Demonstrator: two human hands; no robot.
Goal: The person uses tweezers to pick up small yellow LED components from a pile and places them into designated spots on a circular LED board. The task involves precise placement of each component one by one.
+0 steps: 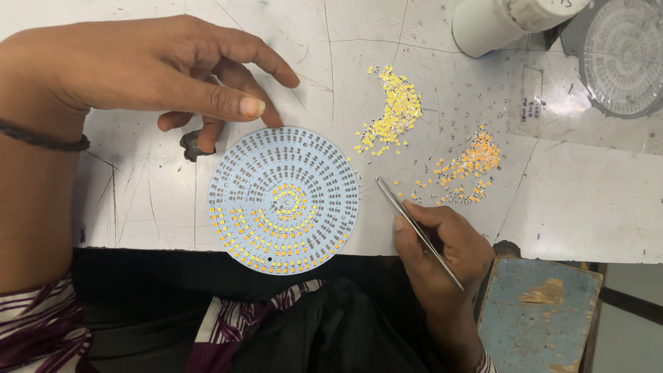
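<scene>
While the round white circuit board [283,200] lies flat at the bench's [587,200] near edge, slightly overhanging it, the person's left hand [145,69] steadies it from the far side, thumb tip touching the rim and the other fingers curled loosely above, closed on nothing. The right hand [442,242] pinches a pair of metal tweezers [414,228] like a pen; their tips sit on the bench just beside the board's right rim and look pressed together, with no chip that I can make out between them.

Small yellow chips already fill the centre rings and the near arc of the board; the far half shows only bare grey pads. My reading is that the populating is roughly half done and the tweezers are between picks. Two loose heaps wait toward the far right: pale yellow chips [390,114] and, further right, orange-yellow chips [469,166]. A next pick would call for opening the tips over a single chip, lifting it cleanly from its neighbours, and setting it square on an empty pad.

A white cylinder [504,21] and a clear ribbed disc [621,55] stand at the far right corner.
</scene>
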